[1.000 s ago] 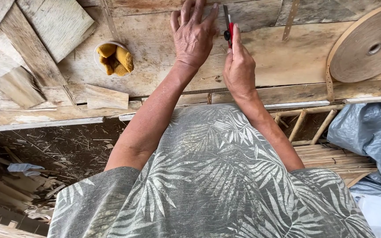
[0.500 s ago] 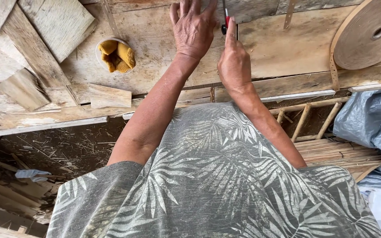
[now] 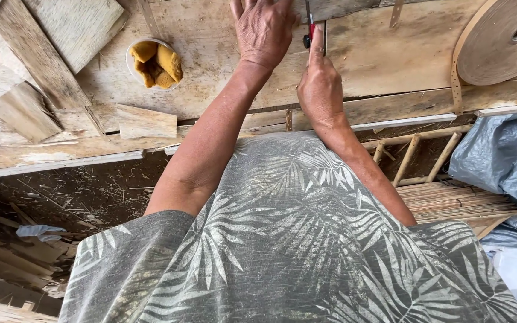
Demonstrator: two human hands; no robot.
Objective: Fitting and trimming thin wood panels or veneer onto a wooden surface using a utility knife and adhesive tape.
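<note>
My left hand (image 3: 264, 30) is pressing flat, fingers spread, on the bench (image 3: 210, 66). Just beside it, my right hand (image 3: 320, 84) is gripping a red knife (image 3: 310, 27) upright against the bench.

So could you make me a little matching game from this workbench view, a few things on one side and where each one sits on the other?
Things:
1. Round tan roll of veneer tape
2. White bowl of yellow sponge pieces
3. Crumpled grey-blue plastic sheet
4. Small rectangular wooden block

Places:
A. right edge, below the bench
B. top right corner
C. left of the left hand
D. near the bench's front edge

Pairs: 1-B, 2-C, 3-A, 4-D
</note>
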